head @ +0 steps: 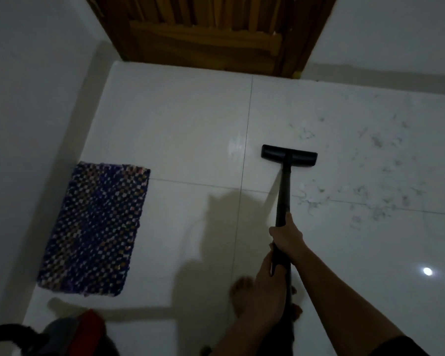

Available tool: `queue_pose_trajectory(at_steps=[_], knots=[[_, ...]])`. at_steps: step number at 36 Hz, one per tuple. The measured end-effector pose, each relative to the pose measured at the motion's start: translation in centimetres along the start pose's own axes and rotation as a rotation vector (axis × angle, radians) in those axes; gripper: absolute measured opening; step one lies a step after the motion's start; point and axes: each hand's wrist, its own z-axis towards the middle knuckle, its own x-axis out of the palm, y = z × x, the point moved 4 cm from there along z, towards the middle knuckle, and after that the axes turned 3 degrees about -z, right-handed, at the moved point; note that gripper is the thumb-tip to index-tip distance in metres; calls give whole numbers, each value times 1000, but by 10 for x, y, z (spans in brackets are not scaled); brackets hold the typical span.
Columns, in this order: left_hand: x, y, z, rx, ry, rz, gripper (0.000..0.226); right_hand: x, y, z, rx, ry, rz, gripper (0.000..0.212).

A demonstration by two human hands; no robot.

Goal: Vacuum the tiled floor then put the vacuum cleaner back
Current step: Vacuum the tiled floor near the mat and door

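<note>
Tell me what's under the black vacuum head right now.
The vacuum head sits flat on the white tiled floor, just right of a grout line. Dark hair and dust lie scattered to its right. Whatever is directly beneath the head is covered.

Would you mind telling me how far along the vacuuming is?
Partly done. The tiles left of the floor head look clean. Both hands, right hand and left hand, grip the wand. Hair and dust on the right remain, and the vacuum body is not yet put back.

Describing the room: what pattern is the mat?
Mat: blue-purple woven check, pale flecks; head view.
</note>
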Motion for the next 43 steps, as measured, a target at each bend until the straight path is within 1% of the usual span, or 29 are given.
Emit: queue_pose_trajectory(at_steps=[6,15,19,26,29,33,36,43], knots=[[31,-49,30,23,9,13,41,-41,36,31,-16,15,-4,77],[76,-98,63,46,26,19,39,-95,71,74,-43,-9,31,78],[90,-116,82,53,30,3,39,-110,87,96,-58,-10,36,77],[107,-154,117,52,-15,17,38,-128,118,134,-59,18,31,78],[116,-168,128,45,-24,0,37,-139,131,147,-78,23,-4,77],[128,-185,150,40,-38,-12,36,-155,146,167,-75,18,22,77],[137,-197,164,38,-23,-5,36,-166,156,182,-81,1,25,77],[152,-227,184,99,12,17,38,-187,177,215,-113,-27,27,75]])
